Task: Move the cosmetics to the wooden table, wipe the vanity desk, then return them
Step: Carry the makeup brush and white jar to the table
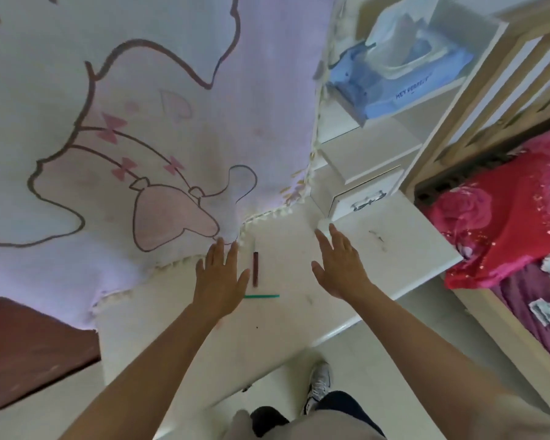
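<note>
Both my hands reach over the white vanity desk. My left hand has straight fingers, its tips at the fringed edge of a pink cartoon-print cloth that hangs over the desk's back. A dark red cosmetic stick lies just right of that hand. A thin green pencil lies crosswise below the stick. My right hand is spread flat, its fingertips touching a small white wad near the drawer unit. Dark smudges mark the desk to the right.
A white drawer unit with a metal handle stands at the desk's back right, with a blue tissue pack on the shelf above. A bed with a red quilt and a wooden frame lies to the right. A dark wooden surface sits at the left.
</note>
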A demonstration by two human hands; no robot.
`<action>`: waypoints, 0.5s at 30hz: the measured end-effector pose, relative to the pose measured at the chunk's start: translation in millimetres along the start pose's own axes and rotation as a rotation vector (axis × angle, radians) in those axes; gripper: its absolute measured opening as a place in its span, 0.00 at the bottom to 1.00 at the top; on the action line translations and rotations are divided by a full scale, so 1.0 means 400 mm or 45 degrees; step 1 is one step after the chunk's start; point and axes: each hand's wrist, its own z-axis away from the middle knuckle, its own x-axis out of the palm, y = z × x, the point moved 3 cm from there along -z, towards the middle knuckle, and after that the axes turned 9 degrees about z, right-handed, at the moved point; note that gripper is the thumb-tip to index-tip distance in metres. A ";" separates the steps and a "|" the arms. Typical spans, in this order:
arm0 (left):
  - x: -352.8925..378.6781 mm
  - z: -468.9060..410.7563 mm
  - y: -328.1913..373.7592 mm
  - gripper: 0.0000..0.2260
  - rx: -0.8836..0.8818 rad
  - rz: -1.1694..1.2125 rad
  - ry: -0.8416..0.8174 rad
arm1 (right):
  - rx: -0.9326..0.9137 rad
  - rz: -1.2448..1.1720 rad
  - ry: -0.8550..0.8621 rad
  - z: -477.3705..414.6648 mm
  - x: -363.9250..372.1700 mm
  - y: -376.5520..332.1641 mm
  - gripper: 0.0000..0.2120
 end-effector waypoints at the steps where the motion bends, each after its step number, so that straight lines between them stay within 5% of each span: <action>1: 0.010 -0.012 0.011 0.30 -0.010 -0.002 -0.020 | -0.016 0.006 -0.022 -0.029 -0.002 0.017 0.35; 15: 0.200 -0.197 0.027 0.32 -0.228 0.116 -0.216 | -0.040 0.025 -0.250 -0.236 0.138 0.110 0.37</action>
